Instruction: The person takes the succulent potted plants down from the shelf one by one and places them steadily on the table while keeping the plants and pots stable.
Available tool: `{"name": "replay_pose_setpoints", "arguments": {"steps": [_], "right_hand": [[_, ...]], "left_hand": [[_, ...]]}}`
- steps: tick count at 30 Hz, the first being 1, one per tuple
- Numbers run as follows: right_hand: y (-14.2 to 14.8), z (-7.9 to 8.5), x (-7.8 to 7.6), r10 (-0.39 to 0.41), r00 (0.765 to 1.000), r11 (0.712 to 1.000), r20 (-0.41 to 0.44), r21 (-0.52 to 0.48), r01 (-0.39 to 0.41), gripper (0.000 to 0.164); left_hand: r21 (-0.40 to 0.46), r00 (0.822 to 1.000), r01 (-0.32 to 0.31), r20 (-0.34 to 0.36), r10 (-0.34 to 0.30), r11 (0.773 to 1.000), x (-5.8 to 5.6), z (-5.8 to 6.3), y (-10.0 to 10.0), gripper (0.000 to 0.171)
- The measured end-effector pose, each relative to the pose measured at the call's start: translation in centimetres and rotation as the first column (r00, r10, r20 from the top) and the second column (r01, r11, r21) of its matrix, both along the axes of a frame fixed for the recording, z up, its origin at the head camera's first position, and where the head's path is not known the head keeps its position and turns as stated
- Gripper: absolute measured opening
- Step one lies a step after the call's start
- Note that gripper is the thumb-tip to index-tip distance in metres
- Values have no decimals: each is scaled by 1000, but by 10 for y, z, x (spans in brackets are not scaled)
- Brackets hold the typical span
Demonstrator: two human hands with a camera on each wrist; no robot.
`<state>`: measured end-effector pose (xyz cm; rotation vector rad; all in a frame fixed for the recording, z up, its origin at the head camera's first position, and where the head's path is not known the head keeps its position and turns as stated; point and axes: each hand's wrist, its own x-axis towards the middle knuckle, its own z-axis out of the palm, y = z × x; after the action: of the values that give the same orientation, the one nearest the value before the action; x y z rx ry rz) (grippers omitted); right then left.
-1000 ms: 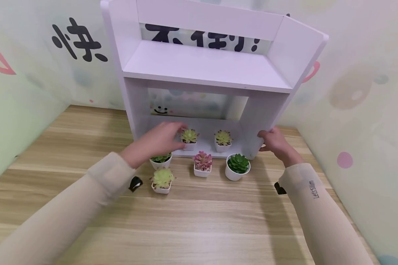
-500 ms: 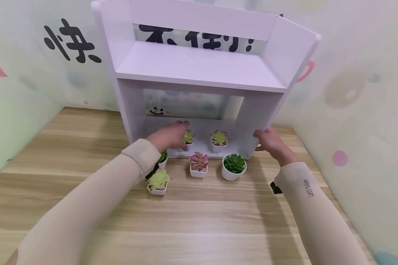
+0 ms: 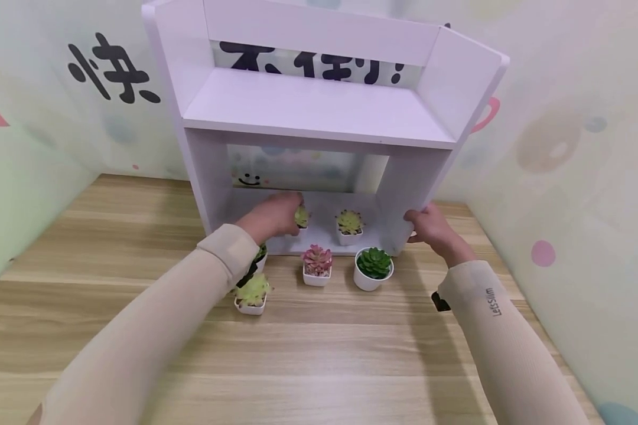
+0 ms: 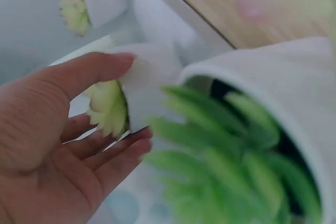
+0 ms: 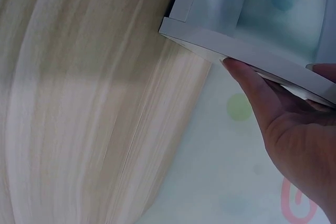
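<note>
In the head view my left hand [image 3: 273, 216] reaches into the lower compartment of a white shelf unit [image 3: 319, 112]. It pinches the small white pot of a yellow-green succulent [image 3: 300, 216], partly hidden by the fingers. The left wrist view has the thumb on one side of that white pot [image 4: 149, 80] and the fingers along the other. A second yellow-green succulent [image 3: 349, 222] stands to its right on the bottom board. My right hand [image 3: 437, 234] grips the front edge of the unit's right side panel [image 5: 262, 61], thumb and fingers on opposite faces.
On the wooden table [image 3: 319, 354] before the unit stand a pink succulent [image 3: 317, 260], a dark green one [image 3: 374, 264] in a round pot, and another yellow-green one [image 3: 252, 292]. A green plant [image 3: 261, 254] is half hidden behind the left wrist. Patterned walls enclose the back and sides.
My left hand has moved in around the left succulent on the bottom board and taken hold of its pot. The right hand keeps its grip on the side panel. The view has shifted slightly.
</note>
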<state>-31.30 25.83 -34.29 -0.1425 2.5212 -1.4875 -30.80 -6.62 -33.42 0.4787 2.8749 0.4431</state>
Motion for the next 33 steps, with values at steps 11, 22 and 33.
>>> {"name": "replay_pose_setpoints", "arguments": {"steps": [11,22,33], "right_hand": [[-2,-1,-2,-2,1000,1000,14,24,2,57],[-3,-2,-1,2,1000,1000,7,10,-2,59],[-3,-3,0,-8,1000,1000,15,16,8,61]], "left_hand": [[-12,985,60,-160,-61,998,33,31,-1,58],[79,975,122,-196,-105,989,76,44,-14,70],[146,986,129,-126,-111,981,111,25,-8,79]]}}
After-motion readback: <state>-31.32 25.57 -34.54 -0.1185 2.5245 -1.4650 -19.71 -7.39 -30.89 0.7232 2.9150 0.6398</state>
